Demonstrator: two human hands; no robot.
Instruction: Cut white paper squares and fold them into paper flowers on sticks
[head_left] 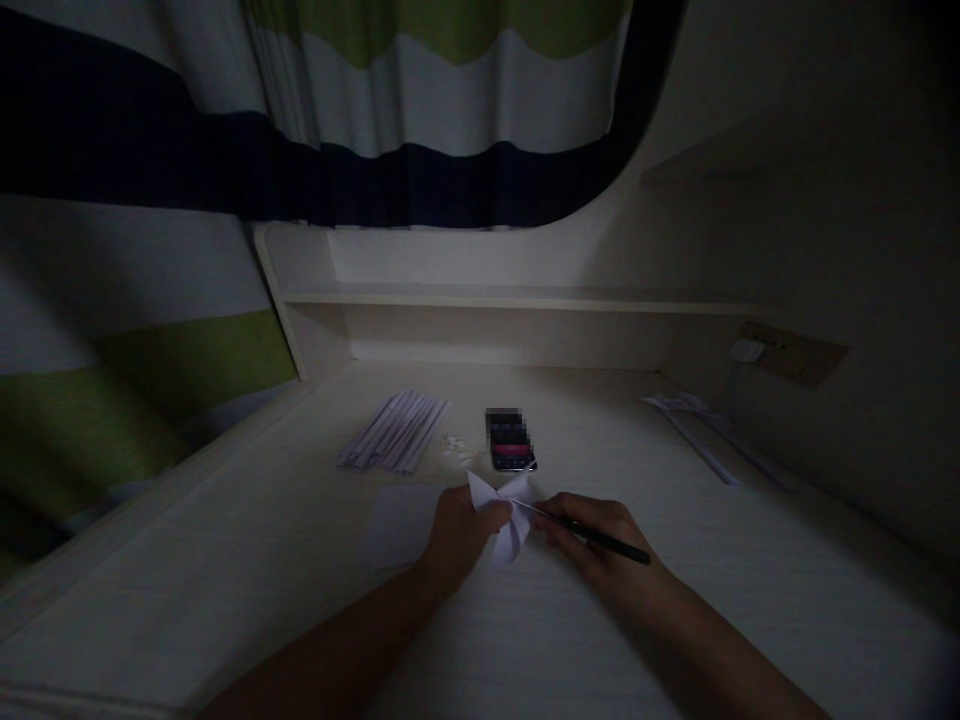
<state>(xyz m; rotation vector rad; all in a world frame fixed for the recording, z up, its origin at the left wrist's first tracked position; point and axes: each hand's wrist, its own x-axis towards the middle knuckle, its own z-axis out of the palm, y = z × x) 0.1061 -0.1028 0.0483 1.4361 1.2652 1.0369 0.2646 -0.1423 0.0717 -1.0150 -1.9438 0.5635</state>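
My left hand (pixel 465 530) is closed on a white paper pinwheel (pixel 507 540), its thumb pressing near the centre where the folded blades meet. In my right hand (pixel 592 535) is a slim black-handled tool (pixel 606 541) with a thin metal shaft, gripped much like a pen. The shaft's tip touches the middle of the pinwheel; whether it has gone through the paper I cannot tell. Beneath and left of my left hand lie flat white paper sheets (pixel 394 525). Just beyond the pinwheel rests a phone (pixel 510 440) with its screen lit.
Several rolled paper sticks (pixel 396 430) lie side by side at the back left. Small pale bits (pixel 453 447) are scattered beside them. More paper sticks (pixel 697 445) lie at the right. A low shelf (pixel 525 297) runs along the back, and a white plug (pixel 747 350) sits in the wall socket.
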